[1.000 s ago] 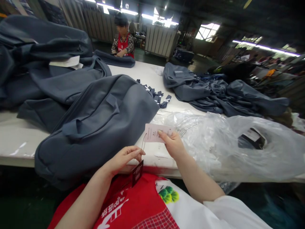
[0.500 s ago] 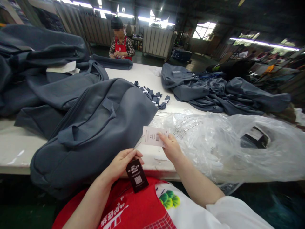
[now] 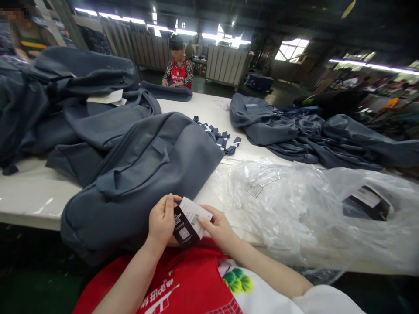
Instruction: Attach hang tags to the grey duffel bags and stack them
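My left hand [image 3: 162, 220] pinches the top end of a black hang tag [image 3: 183, 233] printed with white text and a QR code. Between the fingers of my right hand [image 3: 216, 224] is a white hang tag [image 3: 190, 213] with a barcode, partly overlapping the black one. Both tags are low over the table's front edge, before my red apron [image 3: 183, 270]. Just beyond my left hand lies a large dark grey-blue bag [image 3: 147, 174] on its side, with a zip and loop handles.
To the right a clear plastic bag [image 3: 294, 209] covers part of the white table [image 3: 29, 187]. Small dark strips [image 3: 224, 139] lie behind the grey-blue bag. More bags [image 3: 98, 83] and folded pieces [image 3: 288, 131] are piled left and right. A co-worker [image 3: 179, 69] stands across the table.
My right hand has brought the white tag down and left, against the black tag. My left hand's grip has moved up slightly. The view has shifted left.
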Motion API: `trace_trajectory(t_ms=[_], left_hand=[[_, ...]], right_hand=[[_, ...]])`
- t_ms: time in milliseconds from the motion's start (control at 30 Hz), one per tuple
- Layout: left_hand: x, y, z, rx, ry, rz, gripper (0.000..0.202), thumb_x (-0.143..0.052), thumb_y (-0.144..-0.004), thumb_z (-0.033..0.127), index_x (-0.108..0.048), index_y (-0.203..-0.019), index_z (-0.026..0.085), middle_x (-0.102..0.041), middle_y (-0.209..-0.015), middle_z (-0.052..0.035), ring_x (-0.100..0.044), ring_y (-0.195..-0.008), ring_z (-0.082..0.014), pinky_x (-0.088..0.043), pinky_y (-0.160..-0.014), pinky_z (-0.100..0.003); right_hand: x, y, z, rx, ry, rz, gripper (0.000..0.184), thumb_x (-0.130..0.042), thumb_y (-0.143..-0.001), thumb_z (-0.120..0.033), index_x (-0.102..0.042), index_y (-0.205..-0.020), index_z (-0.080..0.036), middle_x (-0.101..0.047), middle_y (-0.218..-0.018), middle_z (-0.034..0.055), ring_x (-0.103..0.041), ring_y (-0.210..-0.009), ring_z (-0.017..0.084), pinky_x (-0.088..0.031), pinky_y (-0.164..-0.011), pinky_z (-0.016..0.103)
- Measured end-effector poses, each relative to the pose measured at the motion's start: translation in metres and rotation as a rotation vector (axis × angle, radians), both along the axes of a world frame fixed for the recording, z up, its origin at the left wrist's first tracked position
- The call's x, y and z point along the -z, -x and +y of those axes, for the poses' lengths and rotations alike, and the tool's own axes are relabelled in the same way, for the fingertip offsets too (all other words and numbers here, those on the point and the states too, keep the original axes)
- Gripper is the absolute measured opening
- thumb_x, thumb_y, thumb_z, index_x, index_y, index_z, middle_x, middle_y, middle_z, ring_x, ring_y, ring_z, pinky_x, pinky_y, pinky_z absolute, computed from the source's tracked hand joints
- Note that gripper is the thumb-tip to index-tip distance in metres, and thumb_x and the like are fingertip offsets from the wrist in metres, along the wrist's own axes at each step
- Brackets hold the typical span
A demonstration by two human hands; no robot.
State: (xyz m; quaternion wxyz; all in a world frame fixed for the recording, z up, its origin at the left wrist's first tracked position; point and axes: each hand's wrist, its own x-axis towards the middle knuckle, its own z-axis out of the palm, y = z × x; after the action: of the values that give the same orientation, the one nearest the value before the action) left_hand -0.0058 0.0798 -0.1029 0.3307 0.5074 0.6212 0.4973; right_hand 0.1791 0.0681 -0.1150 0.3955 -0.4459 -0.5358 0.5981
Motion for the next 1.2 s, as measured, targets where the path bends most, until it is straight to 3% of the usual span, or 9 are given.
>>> trace_trajectory(t_ms=[167, 233, 367, 567, 800, 900, 1000, 1100, 1200], left_hand=[[0.003, -0.007, -0.006, -0.118, -0.118, 0.234, 0.038, -0.037, -0.098, 0.045, -0.065, -0.089, 0.021, -0.066, -0.077, -0.0032, -0.062, -0.073, -0.02, -0.045, -0.071, -0.03], [0.002, -0.01, -0.009, -0.098, -0.133, 0.264, 0.036, -0.037, -0.098, 0.042, -0.065, -0.089, 0.021, -0.067, -0.08, -0.0042, -0.063, -0.077, -0.0209, -0.045, -0.074, -0.031], [-0.005, -0.008, -0.01, 0.029, -0.079, 0.123, 0.036, -0.04, -0.098, 0.043, -0.064, -0.081, 0.022, -0.065, -0.074, -0.0023, -0.06, -0.07, -0.0179, -0.044, -0.069, -0.028], [-0.023, 0.013, -0.001, 0.213, 0.089, -0.058, 0.041, -0.052, -0.092, 0.054, -0.065, -0.074, 0.02, -0.054, -0.054, 0.0017, -0.051, -0.052, -0.0144, -0.039, -0.054, -0.025], [-0.028, 0.016, -0.002, 0.165, 0.036, -0.04, 0.044, -0.046, -0.095, 0.053, -0.067, -0.077, 0.018, -0.062, -0.06, -0.0009, -0.052, -0.051, -0.0124, -0.041, -0.055, -0.025], [-0.03, 0.018, -0.001, 0.097, 0.049, -0.246, 0.043, -0.054, -0.091, 0.056, -0.067, -0.077, 0.017, -0.062, -0.061, -0.0013, -0.054, -0.055, -0.0124, -0.043, -0.054, -0.022], [-0.043, 0.024, -0.001, 0.107, 0.091, -0.696, 0.038, -0.067, -0.085, 0.052, -0.065, -0.071, 0.017, -0.065, -0.074, -0.0026, -0.06, -0.072, -0.0138, -0.051, -0.068, -0.022], [-0.058, 0.029, -0.001, 0.157, 0.065, -0.959, 0.03, -0.07, -0.084, 0.047, -0.071, -0.097, 0.02, -0.068, -0.105, -0.0055, -0.062, -0.103, -0.0194, -0.049, -0.097, -0.031], [-0.061, 0.027, -0.002, 0.177, 0.055, -0.888, 0.06, -0.064, -0.088, 0.049, -0.044, -0.141, 0.031, -0.065, -0.119, -0.0065, -0.059, -0.115, -0.023, -0.044, -0.106, -0.039]], right_hand=[[-0.005, 0.012, -0.013, -0.155, -0.052, 0.01, 0.045, -0.044, -0.095, -0.052, -0.068, -0.108, -0.015, -0.07, -0.093, 0.0049, -0.061, -0.085, 0.018, -0.05, -0.078, 0.029], [-0.009, 0.014, -0.014, -0.186, -0.101, -0.091, 0.04, -0.051, -0.092, -0.048, -0.068, -0.105, -0.015, -0.069, -0.09, 0.0042, -0.059, -0.081, 0.017, -0.049, -0.074, 0.027], [-0.009, 0.012, -0.01, -0.189, -0.103, -0.264, 0.024, -0.061, -0.085, -0.036, -0.069, -0.09, -0.014, -0.066, -0.078, 0.0023, -0.053, -0.068, 0.015, -0.043, -0.064, 0.025], [-0.003, -0.008, -0.002, -0.18, -0.027, -0.167, 0.03, -0.06, -0.087, -0.042, -0.069, -0.094, -0.015, -0.063, -0.076, 0.0014, -0.052, -0.066, 0.014, -0.042, -0.062, 0.024], [-0.011, -0.014, 0.0, -0.209, -0.13, -0.167, 0.036, -0.052, -0.092, -0.048, -0.066, -0.089, -0.015, -0.06, -0.077, 0.0027, -0.051, -0.07, 0.015, -0.043, -0.065, 0.024], [-0.01, -0.014, 0.0, -0.204, -0.117, -0.161, 0.038, -0.05, -0.093, -0.049, -0.065, -0.087, -0.015, -0.061, -0.077, 0.0031, -0.052, -0.071, 0.015, -0.044, -0.066, 0.025], [-0.009, -0.013, 0.001, -0.181, -0.082, -0.148, 0.037, -0.051, -0.093, -0.05, -0.065, -0.091, -0.015, -0.064, -0.08, 0.0038, -0.055, -0.073, 0.016, -0.046, -0.068, 0.026], [-0.01, -0.013, 0.003, -0.176, -0.085, -0.123, 0.036, -0.051, -0.093, -0.049, -0.067, -0.095, -0.016, -0.067, -0.085, 0.0046, -0.058, -0.077, 0.017, -0.047, -0.071, 0.027], [-0.009, -0.009, 0.005, -0.172, -0.115, -0.103, 0.034, -0.051, -0.094, -0.046, -0.067, -0.099, -0.017, -0.068, -0.089, 0.0047, -0.06, -0.081, 0.018, -0.048, -0.076, 0.028]])
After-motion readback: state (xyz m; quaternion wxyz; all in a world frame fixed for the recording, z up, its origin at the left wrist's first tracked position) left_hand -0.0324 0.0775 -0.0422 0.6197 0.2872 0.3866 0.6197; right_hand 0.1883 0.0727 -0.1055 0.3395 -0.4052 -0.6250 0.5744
